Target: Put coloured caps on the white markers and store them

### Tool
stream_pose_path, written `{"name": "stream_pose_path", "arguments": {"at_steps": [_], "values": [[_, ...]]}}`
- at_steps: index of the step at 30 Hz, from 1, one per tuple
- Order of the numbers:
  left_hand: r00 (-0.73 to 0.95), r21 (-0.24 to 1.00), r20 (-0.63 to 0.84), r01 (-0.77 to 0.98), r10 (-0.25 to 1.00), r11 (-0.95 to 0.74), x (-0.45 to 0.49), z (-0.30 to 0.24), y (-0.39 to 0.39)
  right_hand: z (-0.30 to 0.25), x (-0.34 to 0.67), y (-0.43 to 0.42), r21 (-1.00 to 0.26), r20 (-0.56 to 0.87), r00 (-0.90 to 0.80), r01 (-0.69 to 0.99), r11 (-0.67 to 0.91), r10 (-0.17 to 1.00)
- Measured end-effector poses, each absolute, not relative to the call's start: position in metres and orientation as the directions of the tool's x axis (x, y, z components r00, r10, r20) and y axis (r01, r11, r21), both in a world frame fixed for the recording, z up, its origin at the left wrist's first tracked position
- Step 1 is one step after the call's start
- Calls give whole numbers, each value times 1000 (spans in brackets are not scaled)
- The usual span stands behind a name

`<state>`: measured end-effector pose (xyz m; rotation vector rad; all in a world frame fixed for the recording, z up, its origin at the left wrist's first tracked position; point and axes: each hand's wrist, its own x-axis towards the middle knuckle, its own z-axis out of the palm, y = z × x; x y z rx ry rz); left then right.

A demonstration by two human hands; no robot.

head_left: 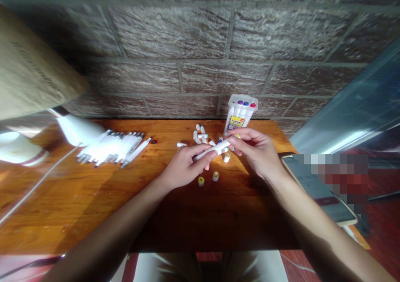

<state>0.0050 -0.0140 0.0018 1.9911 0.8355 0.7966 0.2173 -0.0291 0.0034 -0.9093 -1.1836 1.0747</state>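
Both hands hold one white marker [221,145] above the wooden table, slanting up to the right. My left hand [187,165] grips its lower left part between thumb and fingers. At the yellow upper right end, my right hand [258,150] pinches it with thumb and forefinger. Below the hands stand two loose caps with yellow tops, a yellow cap [201,182] and a second yellow cap [215,176]; another pale yellow cap [226,158] is close under the marker. Behind the hands lies a small heap of white caps [200,132], partly hidden.
A clear marker case [242,111] with purple, blue and red-topped markers stands by the brick wall. At left lies a row of white markers [112,148] beside a lamp [70,125] and its cord [40,184]. A tablet [318,190] rests at the right edge.
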Motion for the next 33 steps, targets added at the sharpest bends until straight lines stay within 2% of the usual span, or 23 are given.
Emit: {"name": "stream_pose_path", "arguments": {"at_steps": [10,17,24,26,29,33], "values": [[555,835,276,266,785,-481,5,1,-12,7,219,-32,-962,247,-12,-127,243,969],[537,775,331,315,776,-548,1,-10,-10,3,219,-30,-975,208,-8,-87,207,978],[572,608,460,354,679,-710,-1,-12,-9,9,219,-33,-971,238,-95,-23,237,967],[584,569,472,371,661,-734,0,-12,-10,13,220,-32,-975,212,-69,-85,206,975],[594,469,510,413,621,-781,0,-12,-12,18,222,-30,-956,137,-44,-266,120,990],[649,294,547,443,529,-847,0,-12,-14,22,221,-30,-942,72,-79,-333,41,994]]}}
